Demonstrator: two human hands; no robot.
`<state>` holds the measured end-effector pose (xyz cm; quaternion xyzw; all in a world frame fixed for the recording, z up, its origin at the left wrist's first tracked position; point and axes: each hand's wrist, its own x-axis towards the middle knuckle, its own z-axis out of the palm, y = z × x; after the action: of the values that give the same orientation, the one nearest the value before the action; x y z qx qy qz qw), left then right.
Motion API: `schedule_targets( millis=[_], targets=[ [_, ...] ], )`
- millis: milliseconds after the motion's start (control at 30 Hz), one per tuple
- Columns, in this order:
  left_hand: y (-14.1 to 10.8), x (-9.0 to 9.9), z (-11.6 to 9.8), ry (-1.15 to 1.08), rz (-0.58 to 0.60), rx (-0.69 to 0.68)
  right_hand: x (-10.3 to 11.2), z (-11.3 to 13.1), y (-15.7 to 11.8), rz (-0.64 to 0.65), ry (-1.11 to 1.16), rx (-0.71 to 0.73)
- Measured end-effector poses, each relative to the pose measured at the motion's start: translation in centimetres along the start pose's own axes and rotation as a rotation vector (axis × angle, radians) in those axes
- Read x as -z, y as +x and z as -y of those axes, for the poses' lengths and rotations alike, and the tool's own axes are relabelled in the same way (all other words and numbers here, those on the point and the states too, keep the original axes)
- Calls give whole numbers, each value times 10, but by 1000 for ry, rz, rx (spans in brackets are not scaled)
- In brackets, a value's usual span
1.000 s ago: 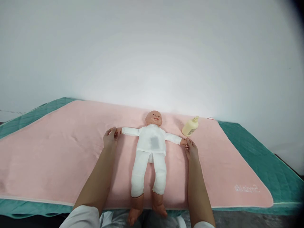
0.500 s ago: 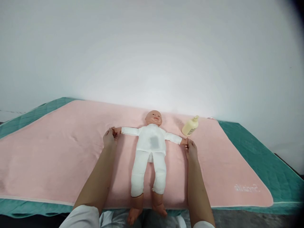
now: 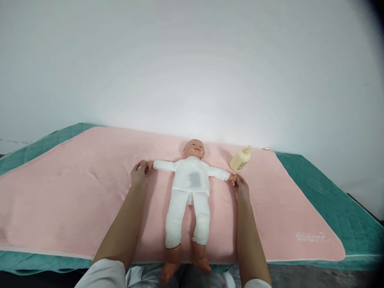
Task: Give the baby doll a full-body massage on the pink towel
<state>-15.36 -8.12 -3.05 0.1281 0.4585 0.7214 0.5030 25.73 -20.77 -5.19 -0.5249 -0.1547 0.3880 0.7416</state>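
Observation:
A baby doll [image 3: 191,176] with a white cloth body lies on its back on a pink blanket [image 3: 75,192], arms stretched out sideways and feet toward me. A grey patch marks its chest. My left hand [image 3: 139,172] is closed around the doll's hand on the left side. On the other side, my right hand [image 3: 241,187] pinches the doll's other hand between thumb and fingers. Just beyond my right hand a pale yellow pump bottle [image 3: 240,159] stands on the blanket, touched by neither hand.
Under the blanket a green quilted cover [image 3: 327,192] shows at both sides and along the front edge. A plain white wall [image 3: 192,72] rises directly behind. The doll's feet reach over the front edge, close to my lap.
Both hands keep hold of the doll's hands, with only slight shifts of the fingers. The doll and the bottle stay in place.

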Motion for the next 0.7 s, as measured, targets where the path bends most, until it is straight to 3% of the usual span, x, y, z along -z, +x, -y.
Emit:
schedule_targets(
  millis=[233, 700],
  targets=[
    [-1, 1, 0, 13, 15, 1, 2, -3, 1, 56, 14, 10],
    [-3, -2, -1, 31, -15, 22, -3, 1, -5, 30, -56, 44]
  ],
)
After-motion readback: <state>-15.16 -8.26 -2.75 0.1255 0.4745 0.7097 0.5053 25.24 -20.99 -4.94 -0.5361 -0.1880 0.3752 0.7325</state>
